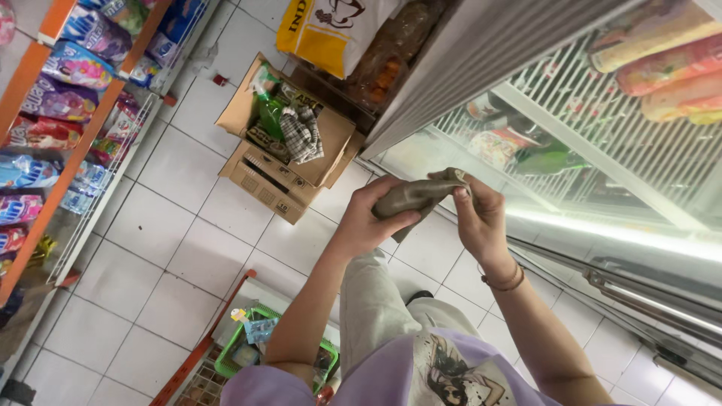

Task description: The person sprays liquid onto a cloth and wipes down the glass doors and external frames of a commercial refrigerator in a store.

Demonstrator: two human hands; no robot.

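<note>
Left hand: left hand (368, 218), centre of frame, wrapped around the grey-brown cloth (412, 197).
Right hand: right hand (477, 218) pinches the cloth's upper right end.
Basket: green basket (259, 353), lower left.
Box: open cardboard box (289, 143) on the floor, upper centre.
Cooler: glass-door cooler (602, 150), right.

Single head-worn view, looking steeply down, close over the person's own hands, tiled floor (173, 256) far below

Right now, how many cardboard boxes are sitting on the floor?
2. An open cardboard box holding a checked cloth sits stacked on a closed cardboard box, on the tiled floor beside the fridge. More may be hidden behind the yellow bag.
</note>
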